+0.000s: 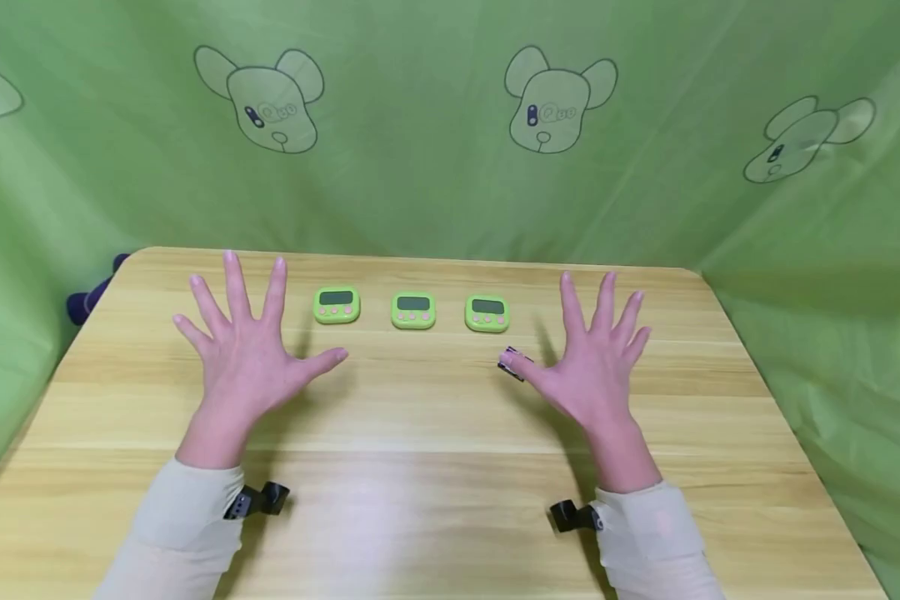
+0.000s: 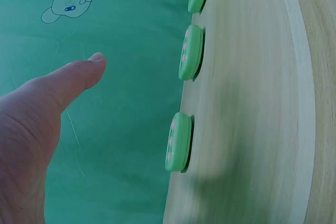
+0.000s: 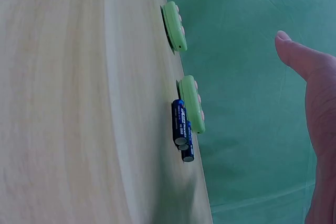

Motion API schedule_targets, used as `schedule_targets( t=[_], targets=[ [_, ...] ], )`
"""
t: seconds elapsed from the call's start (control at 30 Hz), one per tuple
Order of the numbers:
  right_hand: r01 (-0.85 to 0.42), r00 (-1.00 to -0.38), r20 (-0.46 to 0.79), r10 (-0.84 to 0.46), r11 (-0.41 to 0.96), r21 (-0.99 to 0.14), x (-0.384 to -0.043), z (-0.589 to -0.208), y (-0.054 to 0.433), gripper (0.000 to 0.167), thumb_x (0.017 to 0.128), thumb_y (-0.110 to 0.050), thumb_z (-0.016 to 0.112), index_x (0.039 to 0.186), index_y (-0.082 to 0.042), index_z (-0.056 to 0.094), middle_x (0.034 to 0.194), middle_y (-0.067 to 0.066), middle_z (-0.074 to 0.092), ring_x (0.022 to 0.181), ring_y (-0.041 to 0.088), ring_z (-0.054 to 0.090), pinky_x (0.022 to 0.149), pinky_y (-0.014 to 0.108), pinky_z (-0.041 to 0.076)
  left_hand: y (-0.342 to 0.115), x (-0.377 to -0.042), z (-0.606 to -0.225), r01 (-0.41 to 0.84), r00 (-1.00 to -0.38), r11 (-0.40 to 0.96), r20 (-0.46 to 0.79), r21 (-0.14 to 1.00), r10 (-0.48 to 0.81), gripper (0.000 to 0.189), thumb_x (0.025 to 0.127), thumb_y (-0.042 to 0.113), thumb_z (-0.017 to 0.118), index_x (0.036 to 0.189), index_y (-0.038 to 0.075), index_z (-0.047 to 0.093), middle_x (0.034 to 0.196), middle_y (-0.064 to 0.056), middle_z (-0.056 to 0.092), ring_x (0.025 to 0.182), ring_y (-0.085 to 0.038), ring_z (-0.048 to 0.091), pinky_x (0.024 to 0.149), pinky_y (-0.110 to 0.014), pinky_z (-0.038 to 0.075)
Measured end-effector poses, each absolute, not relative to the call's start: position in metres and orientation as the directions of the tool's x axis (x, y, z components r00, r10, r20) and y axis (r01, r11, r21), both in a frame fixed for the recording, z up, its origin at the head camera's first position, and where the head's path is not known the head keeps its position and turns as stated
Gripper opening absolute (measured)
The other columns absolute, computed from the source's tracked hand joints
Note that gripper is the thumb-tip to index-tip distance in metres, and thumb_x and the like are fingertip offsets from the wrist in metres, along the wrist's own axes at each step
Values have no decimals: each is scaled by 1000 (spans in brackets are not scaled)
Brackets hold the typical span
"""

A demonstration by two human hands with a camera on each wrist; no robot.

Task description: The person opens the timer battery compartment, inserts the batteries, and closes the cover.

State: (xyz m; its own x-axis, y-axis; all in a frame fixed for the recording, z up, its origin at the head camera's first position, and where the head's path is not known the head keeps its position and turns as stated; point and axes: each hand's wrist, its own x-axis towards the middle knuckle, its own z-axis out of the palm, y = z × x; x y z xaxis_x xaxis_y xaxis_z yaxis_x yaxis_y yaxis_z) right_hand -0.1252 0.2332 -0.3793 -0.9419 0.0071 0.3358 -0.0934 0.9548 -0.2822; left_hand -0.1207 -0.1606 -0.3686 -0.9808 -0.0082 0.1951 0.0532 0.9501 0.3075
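Note:
Three green digital timers with dark screens and pink buttons lie in a row near the table's far edge: a left timer [image 1: 337, 305], a middle timer [image 1: 413, 310] and a right timer [image 1: 487, 313]. My left hand [image 1: 247, 358] hovers over the table left of the row, fingers spread, holding nothing. To the right of the row my right hand [image 1: 592, 371] is likewise spread and bare. Its thumb partly covers some dark batteries in the head view. In the right wrist view these blue-black batteries [image 3: 179, 124] lie close together beside the nearest timer [image 3: 192, 103].
The light wooden table [image 1: 390, 517] has rounded far corners. A green curtain [image 1: 420, 183] printed with cartoon animal heads hangs behind it and along both sides. Something dark purple [image 1: 90, 298] shows beyond the table's left edge. Small black cameras sit on both wrists.

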Motion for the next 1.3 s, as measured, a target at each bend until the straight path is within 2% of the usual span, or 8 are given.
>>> schedule_targets(
  t=[0.5,0.7,0.77,0.9,1.0,1.1,1.23,1.3],
  targets=[
    [-105,-937,350,14,942,-318,-125,-385,232,123,65,-84,68,161,-35,8,164,7,-17,143,42,-23,106,77,-9,-164,-126,-375,59,-983,943,183,329,-2,131,63,92,58,160,31,-5,153,-3,-42,133,-44,-39,94,-76,-26],
    [-155,-912,409,15,912,-379,-129,-388,222,119,68,-76,72,162,-32,12,166,10,-4,147,38,-16,109,75,-4,-168,-129,-381,81,-978,917,208,389,-2,130,65,88,63,161,29,-3,157,-6,-35,137,-45,-33,98,-80,-18],
    [-190,-897,443,7,897,-399,-131,-388,215,117,70,-73,73,162,-29,15,166,8,1,148,36,-12,110,74,1,-170,-132,-383,91,-975,905,220,415,-3,130,66,86,65,161,28,-2,159,-6,-32,139,-47,-29,100,-81,-13],
    [-276,-856,517,-19,862,-425,-139,-387,194,114,71,-69,74,161,-26,19,166,1,8,148,34,5,109,67,15,-173,-139,-385,104,-972,878,235,467,-10,130,67,81,70,161,30,-4,161,-4,-28,143,-47,-21,105,-79,-3],
    [-352,-828,558,-52,824,-444,-148,-386,173,111,73,-63,76,161,-22,21,165,-1,13,142,34,20,107,62,22,-174,-146,-386,116,-970,852,242,511,-13,131,67,77,74,161,30,-4,162,-1,-24,145,-44,-15,108,-77,3],
    [-423,-810,580,-86,771,-476,-155,-386,148,107,76,-53,79,160,-15,24,164,0,18,135,33,29,106,56,29,-175,-155,-388,137,-968,819,252,558,-10,131,67,72,78,161,31,-4,164,0,-19,148,-41,-7,109,-76,9],
    [-461,-828,550,-108,691,-557,-163,-389,114,100,81,-42,80,159,-11,25,163,-2,21,139,25,30,112,51,31,-176,-166,-393,163,-967,770,255,616,1,130,69,65,82,161,29,-2,165,1,-12,148,-38,1,112,-72,14],
    [-459,-848,518,-113,645,-611,-166,-392,97,97,83,-39,80,159,-13,25,161,-3,25,131,23,41,108,46,37,-177,-172,-396,171,-968,744,250,646,5,129,70,60,84,161,28,-1,165,1,-9,148,-37,3,112,-70,16]
  ],
)
